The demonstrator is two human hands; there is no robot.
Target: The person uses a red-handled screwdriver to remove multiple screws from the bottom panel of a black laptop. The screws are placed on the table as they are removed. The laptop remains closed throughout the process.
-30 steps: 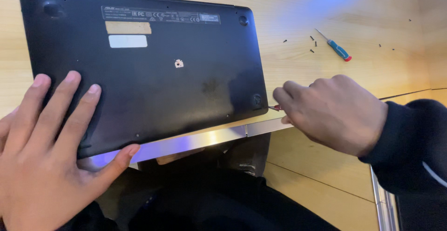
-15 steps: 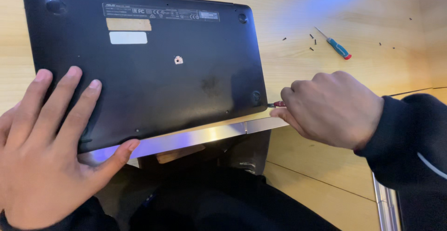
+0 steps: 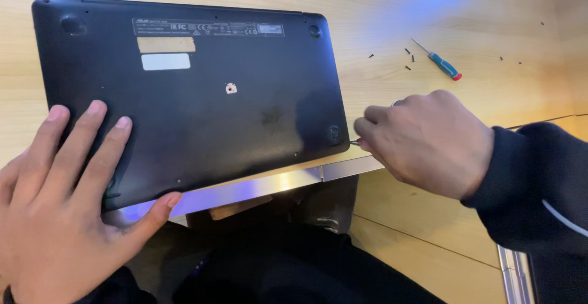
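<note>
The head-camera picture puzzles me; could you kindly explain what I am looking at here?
This is one view from a camera on a person's head, looking down at their own two bare hands. A black laptop lies upside down on a wooden table. The left hand presses flat on its near left corner. The right hand grips a thin tool, mostly hidden, with its tip at the laptop's near right corner. Farther back lie a small blue-handled screwdriver and some tiny dark screws.

Dark sleeve [image 3: 539,187], perhaps pale-striped
</note>
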